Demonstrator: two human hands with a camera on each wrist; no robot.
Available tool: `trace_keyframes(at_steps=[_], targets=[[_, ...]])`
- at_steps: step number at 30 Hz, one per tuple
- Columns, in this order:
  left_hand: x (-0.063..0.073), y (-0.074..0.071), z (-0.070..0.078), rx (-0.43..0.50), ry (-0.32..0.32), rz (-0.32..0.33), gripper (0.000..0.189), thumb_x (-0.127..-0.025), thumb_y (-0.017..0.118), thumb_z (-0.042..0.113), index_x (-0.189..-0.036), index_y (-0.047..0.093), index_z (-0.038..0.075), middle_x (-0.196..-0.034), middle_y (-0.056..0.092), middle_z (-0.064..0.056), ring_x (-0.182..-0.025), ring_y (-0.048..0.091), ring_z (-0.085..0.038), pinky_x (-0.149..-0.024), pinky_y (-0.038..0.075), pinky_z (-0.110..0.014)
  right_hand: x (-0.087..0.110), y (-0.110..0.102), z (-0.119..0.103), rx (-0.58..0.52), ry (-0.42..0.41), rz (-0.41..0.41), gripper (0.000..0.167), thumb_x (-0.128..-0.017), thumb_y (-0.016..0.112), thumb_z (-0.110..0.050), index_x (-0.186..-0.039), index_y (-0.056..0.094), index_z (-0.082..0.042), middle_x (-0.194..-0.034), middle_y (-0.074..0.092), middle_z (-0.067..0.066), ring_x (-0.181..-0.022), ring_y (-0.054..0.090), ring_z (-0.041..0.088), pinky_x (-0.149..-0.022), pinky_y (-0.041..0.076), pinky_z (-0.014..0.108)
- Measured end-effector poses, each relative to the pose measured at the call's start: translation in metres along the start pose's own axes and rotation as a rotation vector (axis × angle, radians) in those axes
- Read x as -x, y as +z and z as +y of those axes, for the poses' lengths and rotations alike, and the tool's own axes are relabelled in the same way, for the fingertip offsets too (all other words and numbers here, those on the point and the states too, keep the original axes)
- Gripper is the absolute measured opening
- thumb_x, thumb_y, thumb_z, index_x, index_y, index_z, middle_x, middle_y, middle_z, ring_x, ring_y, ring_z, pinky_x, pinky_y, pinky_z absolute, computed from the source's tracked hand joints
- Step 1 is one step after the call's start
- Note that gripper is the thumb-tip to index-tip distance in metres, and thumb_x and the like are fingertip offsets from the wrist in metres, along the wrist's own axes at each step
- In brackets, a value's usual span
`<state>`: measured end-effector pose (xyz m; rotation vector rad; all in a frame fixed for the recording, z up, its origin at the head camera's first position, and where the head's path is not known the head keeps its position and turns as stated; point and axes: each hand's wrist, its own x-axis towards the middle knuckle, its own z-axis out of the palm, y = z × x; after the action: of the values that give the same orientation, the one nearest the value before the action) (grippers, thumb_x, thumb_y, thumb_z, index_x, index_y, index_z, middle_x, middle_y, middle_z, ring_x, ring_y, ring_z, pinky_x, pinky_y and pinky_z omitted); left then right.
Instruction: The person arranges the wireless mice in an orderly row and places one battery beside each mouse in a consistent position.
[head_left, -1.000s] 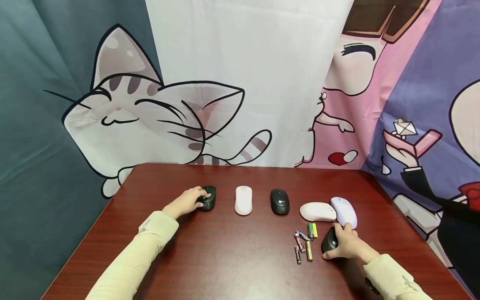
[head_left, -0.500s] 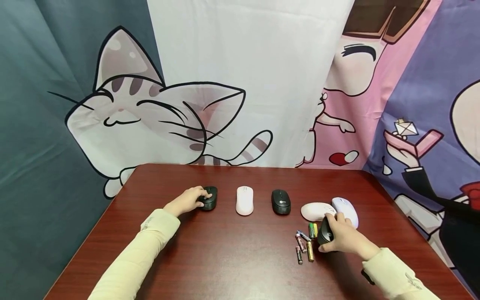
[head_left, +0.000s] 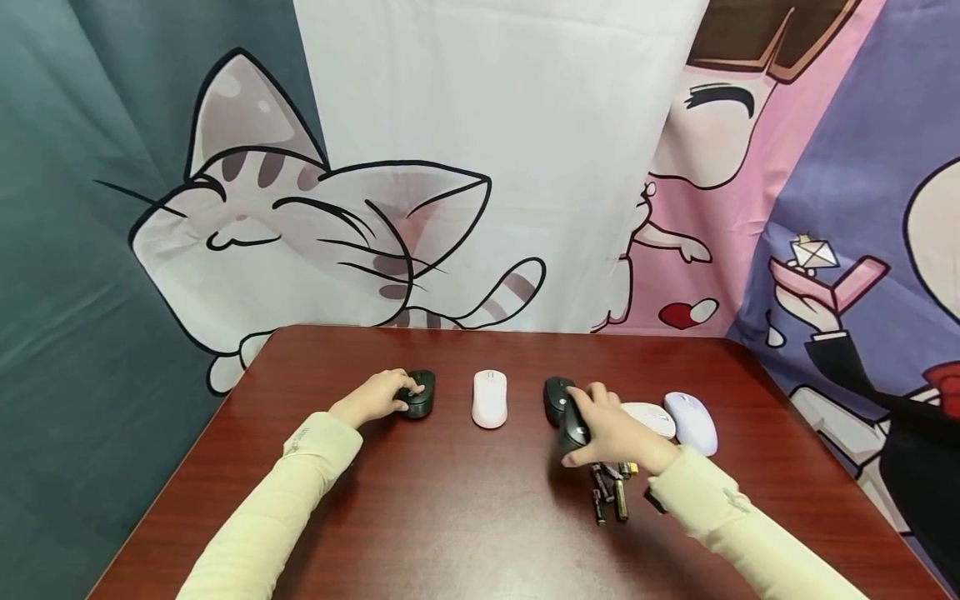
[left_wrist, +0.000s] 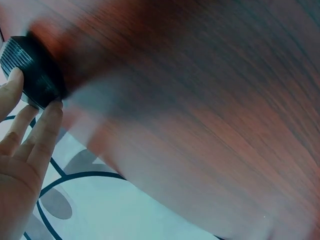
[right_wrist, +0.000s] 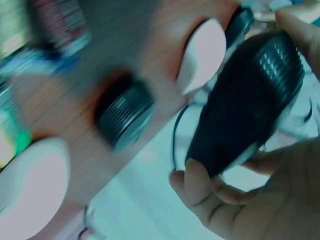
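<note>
In the head view my left hand point(head_left: 372, 397) grips a black computer mouse point(head_left: 422, 396) resting on the table's left side. Thumb and fingers lie on opposite sides of that mouse point(left_wrist: 40, 72) in the left wrist view. My right hand point(head_left: 618, 433) holds a second black mouse point(head_left: 574, 429) between thumb and fingers. The right wrist view has this mouse point(right_wrist: 245, 100) raised off the tabletop. Just behind it stands another black mouse point(head_left: 555, 396), partly covered in the head view. Between the two hands lies a white mouse point(head_left: 490, 400).
On the right, a second white mouse point(head_left: 652, 417) is half hidden by my right hand, beside a lavender mouse point(head_left: 692, 422). Several small batteries point(head_left: 621, 500) lie under the right forearm. A printed curtain point(head_left: 495, 125) hangs behind the brown table point(head_left: 450, 517).
My right hand has carried its black mouse leftward, from beside the lavender mouse, past the batteries, to the standing black mouse. The left hand has stayed in place on its mouse.
</note>
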<state>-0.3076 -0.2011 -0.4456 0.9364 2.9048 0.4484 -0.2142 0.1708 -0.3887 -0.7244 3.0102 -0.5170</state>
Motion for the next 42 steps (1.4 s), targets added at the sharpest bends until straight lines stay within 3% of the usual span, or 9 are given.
trace_keyframes(at_steps=[6,13,16,21,26,34,42], targets=[[-0.007,0.001,0.003,0.009,-0.009,-0.009,0.036,-0.078,0.073,0.005,-0.114,0.068,0.005,-0.107,0.064,-0.013,-0.103,0.060,-0.030,-0.092,0.047,-0.044,-0.034,0.020,-0.034,-0.036,-0.034,-0.035,0.102,-0.057,0.087,-0.029,-0.138,0.035,0.007,-0.120,0.038,0.029,-0.099,0.042,0.041,-0.080,0.047,0.050],[-0.015,0.000,0.005,0.017,-0.015,-0.017,0.035,-0.076,0.074,0.003,-0.111,0.069,0.005,-0.106,0.064,-0.014,-0.104,0.059,-0.032,-0.093,0.046,-0.046,-0.062,0.039,-0.073,-0.055,-0.074,-0.130,0.100,-0.061,0.086,-0.032,-0.138,0.035,0.004,-0.120,0.039,0.026,-0.098,0.043,0.036,-0.081,0.046,0.045],[-0.016,0.001,0.002,0.027,-0.019,-0.018,0.034,-0.076,0.074,0.003,-0.110,0.069,0.005,-0.106,0.064,-0.013,-0.104,0.059,-0.032,-0.094,0.046,-0.046,-0.070,0.049,-0.088,-0.048,-0.107,-0.170,0.095,-0.062,0.086,-0.035,-0.138,0.038,-0.003,-0.117,0.041,0.022,-0.096,0.044,0.033,-0.079,0.047,0.042],[-0.012,0.002,-0.001,0.018,-0.015,-0.026,0.034,-0.076,0.075,0.006,-0.109,0.070,0.005,-0.103,0.064,-0.012,-0.103,0.060,-0.032,-0.092,0.046,-0.046,-0.080,0.071,-0.114,0.049,-0.200,-0.212,0.081,-0.064,0.083,-0.044,-0.131,0.046,-0.018,-0.110,0.044,0.014,-0.094,0.047,0.026,-0.075,0.042,0.032],[-0.006,0.000,-0.002,0.005,-0.007,-0.031,0.033,-0.075,0.075,0.006,-0.107,0.069,0.005,-0.102,0.064,-0.012,-0.100,0.060,-0.032,-0.091,0.047,-0.045,-0.087,0.095,-0.144,0.190,-0.264,-0.219,0.079,-0.064,0.079,-0.055,-0.130,0.048,-0.024,-0.113,0.046,0.011,-0.092,0.046,0.022,-0.071,0.041,0.028],[-0.002,-0.005,-0.005,-0.006,-0.012,-0.021,0.032,-0.075,0.075,0.006,-0.107,0.070,0.007,-0.103,0.064,-0.012,-0.103,0.059,-0.033,-0.093,0.045,-0.049,-0.090,0.115,-0.185,0.278,-0.262,-0.273,0.076,-0.064,0.077,-0.059,-0.126,0.050,-0.027,-0.109,0.045,0.006,-0.088,0.043,0.018,-0.070,0.037,0.025],[-0.006,-0.005,-0.006,0.001,-0.007,-0.041,0.034,-0.076,0.075,0.007,-0.109,0.069,0.007,-0.103,0.063,-0.012,-0.103,0.059,-0.034,-0.093,0.045,-0.049,-0.089,0.121,-0.191,0.236,-0.177,-0.331,0.072,-0.061,0.080,-0.058,-0.121,0.050,-0.028,-0.107,0.043,0.004,-0.089,0.040,0.018,-0.068,0.031,0.027]])
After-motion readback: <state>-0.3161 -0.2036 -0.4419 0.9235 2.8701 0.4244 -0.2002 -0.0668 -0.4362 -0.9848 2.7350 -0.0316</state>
